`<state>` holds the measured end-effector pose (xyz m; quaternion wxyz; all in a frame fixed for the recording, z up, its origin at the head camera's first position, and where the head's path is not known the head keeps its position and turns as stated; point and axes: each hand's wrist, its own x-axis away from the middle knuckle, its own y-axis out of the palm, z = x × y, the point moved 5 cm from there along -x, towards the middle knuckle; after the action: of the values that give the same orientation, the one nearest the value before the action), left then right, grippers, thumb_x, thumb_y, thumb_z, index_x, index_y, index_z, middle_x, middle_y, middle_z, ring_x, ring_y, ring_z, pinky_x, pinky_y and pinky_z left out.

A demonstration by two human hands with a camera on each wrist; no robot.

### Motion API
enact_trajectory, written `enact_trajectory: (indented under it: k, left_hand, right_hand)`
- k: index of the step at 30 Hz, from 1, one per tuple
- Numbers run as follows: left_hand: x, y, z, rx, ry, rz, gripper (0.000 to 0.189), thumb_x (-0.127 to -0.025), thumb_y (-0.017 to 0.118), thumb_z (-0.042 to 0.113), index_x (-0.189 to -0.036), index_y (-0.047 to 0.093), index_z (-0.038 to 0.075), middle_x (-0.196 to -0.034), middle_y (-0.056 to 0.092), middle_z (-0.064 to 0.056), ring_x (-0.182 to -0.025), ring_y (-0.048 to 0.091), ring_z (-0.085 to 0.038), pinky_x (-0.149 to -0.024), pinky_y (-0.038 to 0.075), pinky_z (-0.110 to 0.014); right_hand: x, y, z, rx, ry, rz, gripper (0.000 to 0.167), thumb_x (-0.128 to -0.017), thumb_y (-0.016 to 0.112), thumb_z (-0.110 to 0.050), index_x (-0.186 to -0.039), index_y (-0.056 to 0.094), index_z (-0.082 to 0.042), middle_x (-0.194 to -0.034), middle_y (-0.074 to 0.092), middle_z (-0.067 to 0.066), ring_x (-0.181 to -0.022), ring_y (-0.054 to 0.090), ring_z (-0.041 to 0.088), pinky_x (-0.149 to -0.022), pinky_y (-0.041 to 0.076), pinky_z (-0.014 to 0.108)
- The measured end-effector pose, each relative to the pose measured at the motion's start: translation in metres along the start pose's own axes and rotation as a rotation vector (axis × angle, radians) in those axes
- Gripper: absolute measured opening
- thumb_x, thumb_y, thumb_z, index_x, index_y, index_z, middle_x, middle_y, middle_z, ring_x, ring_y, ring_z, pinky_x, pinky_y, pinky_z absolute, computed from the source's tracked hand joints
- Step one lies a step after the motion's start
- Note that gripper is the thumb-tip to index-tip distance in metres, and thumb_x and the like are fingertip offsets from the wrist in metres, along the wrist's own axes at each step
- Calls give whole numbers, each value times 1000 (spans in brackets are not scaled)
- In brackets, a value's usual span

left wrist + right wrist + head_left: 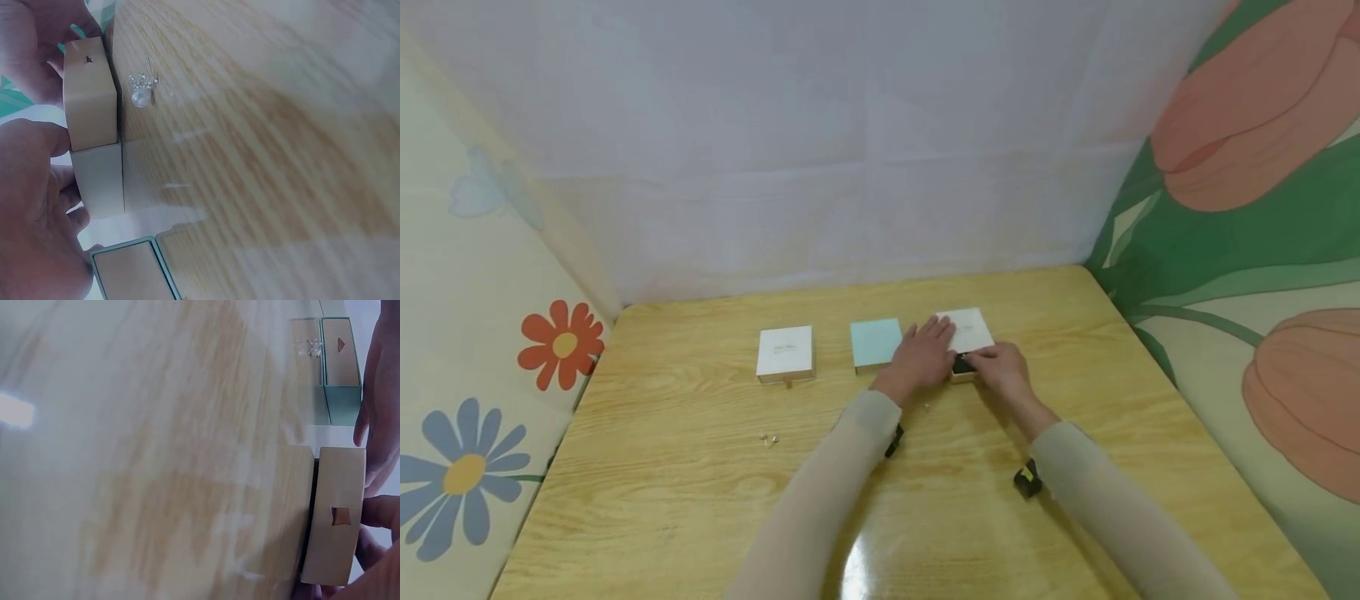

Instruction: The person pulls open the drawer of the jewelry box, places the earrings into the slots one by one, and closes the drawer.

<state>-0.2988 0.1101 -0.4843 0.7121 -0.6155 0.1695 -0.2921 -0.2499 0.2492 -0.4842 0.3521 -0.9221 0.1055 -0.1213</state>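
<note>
At the right of the row, a white jewelry box (968, 327) has its drawer (962, 367) pulled out toward me, with a black lining. My left hand (925, 354) rests on the box's left side, fingers extended over its top. Bent over the drawer, my right hand (1002, 369) has its fingertips at the black lining, and a tiny bright spot shows there; I cannot tell whether they pinch it. In the left wrist view a pearl earring (141, 94) with small sparkling stones lies on the table in front of the drawer.
Left of my left hand stands a teal box (876, 342), closed. Farther left is another closed white box (785, 353) with a small tab. Two small earrings (769, 438) lie on the wood-grain table (700, 500). A white cloth (850, 150) hangs behind.
</note>
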Motion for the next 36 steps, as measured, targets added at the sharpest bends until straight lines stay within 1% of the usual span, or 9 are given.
enact_trajectory:
  k: [4, 10, 15, 20, 24, 27, 32, 36]
  left_hand:
    - [1, 0, -1, 1, 4, 3, 58, -112, 30, 39, -163, 19, 14, -170, 14, -1, -157, 9, -20, -127, 16, -47]
    - [2, 1, -1, 8, 7, -7, 58, -112, 28, 39, -164, 17, 15, -171, 12, 0, -157, 7, -19, -128, 13, -46]
    - [3, -2, 0, 10, 9, -7, 58, -112, 29, 39, -163, 18, 15, -171, 11, 0, -157, 7, -19, -128, 12, -46]
    - [2, -4, 1, -7, 7, -5, 58, -112, 28, 39, -164, 17, 15, -171, 12, 0, -157, 8, -19, -128, 14, -46]
    - [1, -3, 2, -14, 8, -11, 58, -112, 27, 39, -164, 16, 16, -171, 11, 1, -157, 7, -18, -128, 14, -45]
    - [1, -2, 2, -18, 5, -12, 58, -112, 27, 39, -164, 16, 16, -171, 10, 1, -157, 7, -18, -128, 13, -45]
    - [1, -1, 1, -21, 0, -21, 58, -112, 27, 40, -164, 16, 16, -171, 10, 1, -157, 6, -18, -128, 13, -45]
    - [1, 0, 0, -16, -2, -25, 58, -112, 27, 40, -164, 16, 16, -171, 10, 1, -157, 6, -18, -128, 13, -45]
  right_hand:
    - [1, 1, 0, -9, 5, 3, 32, -96, 65, -22, -111, 75, 4, -123, 65, 25, -110, 61, 36, -95, 51, 46]
    - [3, -1, -1, -27, 14, 39, 30, -96, 66, -22, -109, 77, 3, -120, 69, 23, -109, 62, 36, -92, 51, 42]
    - [3, -2, 0, -36, 33, 59, 31, -97, 65, -22, -110, 76, 3, -116, 71, 22, -105, 64, 34, -91, 52, 42]
    - [3, -2, 1, -36, 32, 82, 31, -96, 65, -22, -110, 76, 3, -120, 69, 23, -111, 62, 37, -98, 50, 48]
    - [2, -2, 2, -29, 36, 94, 32, -96, 64, -23, -111, 76, 3, -122, 67, 23, -114, 61, 37, -102, 48, 49]
    - [2, -1, 2, -38, 33, 80, 32, -97, 65, -23, -113, 75, 4, -123, 64, 24, -114, 58, 38, -103, 46, 50]
    - [2, 0, -1, -22, 9, 55, 33, -97, 66, -23, -113, 74, 5, -123, 62, 25, -113, 57, 40, -103, 44, 53]
    - [2, 2, -2, -8, -7, 45, 32, -98, 65, -22, -112, 75, 6, -130, 60, 28, -123, 53, 43, -110, 39, 55]
